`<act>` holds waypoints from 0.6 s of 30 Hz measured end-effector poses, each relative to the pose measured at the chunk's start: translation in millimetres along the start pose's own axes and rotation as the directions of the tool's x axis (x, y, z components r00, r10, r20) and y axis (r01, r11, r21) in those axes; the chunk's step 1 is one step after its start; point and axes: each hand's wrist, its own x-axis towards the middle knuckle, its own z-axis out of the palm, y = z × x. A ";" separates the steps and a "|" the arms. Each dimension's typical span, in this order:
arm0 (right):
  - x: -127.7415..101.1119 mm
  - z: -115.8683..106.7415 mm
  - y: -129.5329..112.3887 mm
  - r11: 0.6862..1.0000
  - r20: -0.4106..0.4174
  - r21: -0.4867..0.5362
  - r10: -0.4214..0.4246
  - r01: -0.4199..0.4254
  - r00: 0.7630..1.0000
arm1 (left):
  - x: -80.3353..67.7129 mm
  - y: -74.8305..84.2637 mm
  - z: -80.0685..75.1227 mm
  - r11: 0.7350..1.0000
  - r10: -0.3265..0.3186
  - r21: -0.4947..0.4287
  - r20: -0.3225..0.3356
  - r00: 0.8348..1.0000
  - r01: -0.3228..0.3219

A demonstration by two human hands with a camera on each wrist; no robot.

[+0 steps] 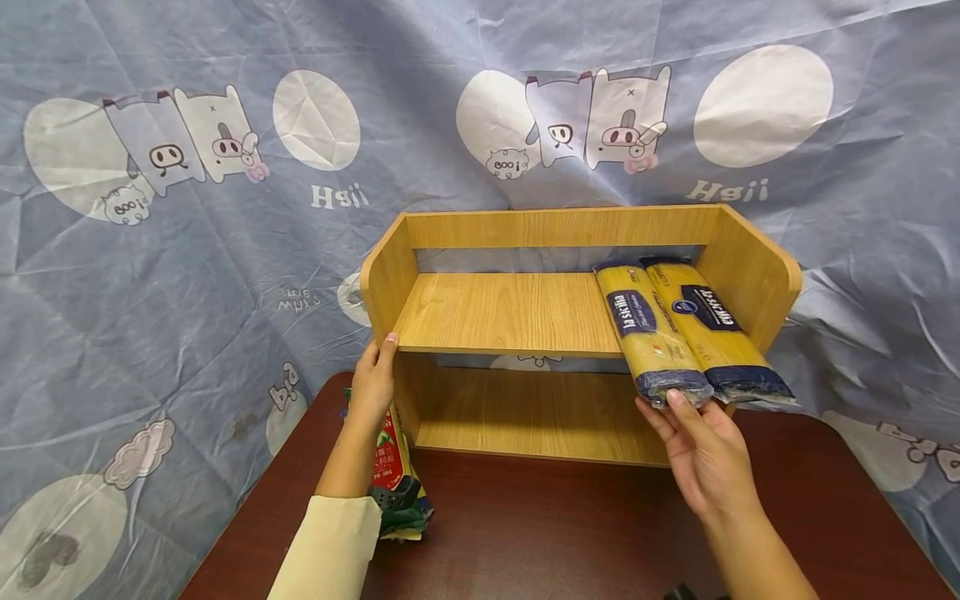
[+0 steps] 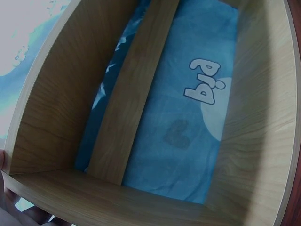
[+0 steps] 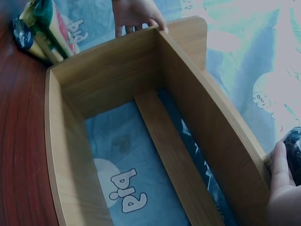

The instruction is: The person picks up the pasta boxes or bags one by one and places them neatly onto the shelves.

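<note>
A two-tier wooden shelf (image 1: pixel 510 308) stands on the table. My left hand (image 1: pixel 372 387) grips its left side at the upper board's front corner, thumb on the edge and fingers outside the panel. Two yellow spaghetti packs (image 1: pixel 633 312) with dark blue labels lie side by side on the upper board's right end, their front ends jutting past its edge. My right hand (image 1: pixel 712 454) pinches the front end of the inner pack, thumb uppermost. The outer spaghetti pack (image 1: pixel 716 325) lies against the right panel. In the right wrist view, only the dark pack end (image 3: pixel 294 155) shows beside the thumb.
Red and yellow food packs (image 1: pixel 393 467) stand on the dark red table (image 1: pixel 525 533) against the shelf's left side, partly behind my left arm. A blue-grey printed cloth (image 1: pixel 412 100) hangs behind and around the table. The shelf's lower board (image 1: pixel 517 408) lies under the upper one.
</note>
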 end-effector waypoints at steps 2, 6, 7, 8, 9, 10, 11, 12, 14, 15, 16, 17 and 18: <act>2.9 -0.4 -0.5 1.000 -0.005 -0.017 0.000 0.000 1.000 | -0.2 -0.4 0.0 1.000 0.002 0.001 0.005 1.000 -0.002; 7.7 -1.3 -2.7 0.998 -0.033 -0.053 0.023 -0.025 0.999 | -1.6 -0.8 -0.3 1.000 0.004 0.001 0.005 1.000 -0.004; 8.7 -1.5 -3.2 0.997 -0.046 -0.065 0.030 -0.033 0.999 | -1.7 -0.8 -0.3 1.000 0.002 0.002 0.004 1.000 -0.002; 9.7 -1.6 -3.5 0.996 -0.059 -0.078 0.037 -0.041 0.998 | -1.5 -0.8 -0.1 1.000 0.002 -0.001 0.003 1.000 -0.002; 10.9 -1.8 -3.7 0.994 -0.068 -0.097 0.042 -0.048 0.997 | -1.5 -0.7 0.0 1.000 0.001 -0.002 0.002 1.000 -0.001; 12.2 -2.1 -3.7 0.991 -0.077 -0.120 0.045 -0.054 0.996 | -1.4 -0.5 0.1 1.000 -0.001 -0.001 0.001 1.000 0.001; 13.3 -2.7 -3.5 0.988 -0.082 -0.140 0.050 -0.061 0.995 | -1.2 -0.2 0.3 1.000 -0.002 0.001 0.000 1.000 0.002; 14.4 -3.4 -3.1 0.985 -0.086 -0.158 0.054 -0.067 0.995 | -0.8 -0.3 0.4 1.000 -0.001 0.000 0.001 1.000 0.001; 16.1 -4.9 -2.3 0.981 -0.088 -0.178 0.061 -0.076 0.994 | -0.6 -0.1 0.5 1.000 0.000 0.000 -0.001 1.000 0.000; 16.6 -5.8 -1.9 0.979 -0.087 -0.188 0.066 -0.081 0.994 | -0.6 0.0 0.5 1.000 -0.001 0.000 0.000 1.000 0.001; 16.9 -6.6 -1.8 0.977 -0.088 -0.193 0.073 -0.089 0.993 | -0.6 0.2 0.4 1.000 -0.003 -0.003 0.002 1.000 0.003; 16.9 -7.2 -1.8 0.975 -0.091 -0.198 0.082 -0.099 0.992 | -0.7 0.5 0.3 1.000 -0.003 -0.005 0.005 1.000 0.003; 16.7 -7.8 -2.1 0.972 -0.096 -0.207 0.091 -0.109 0.991 | -0.7 0.5 0.1 1.000 -0.001 -0.012 0.009 1.000 0.002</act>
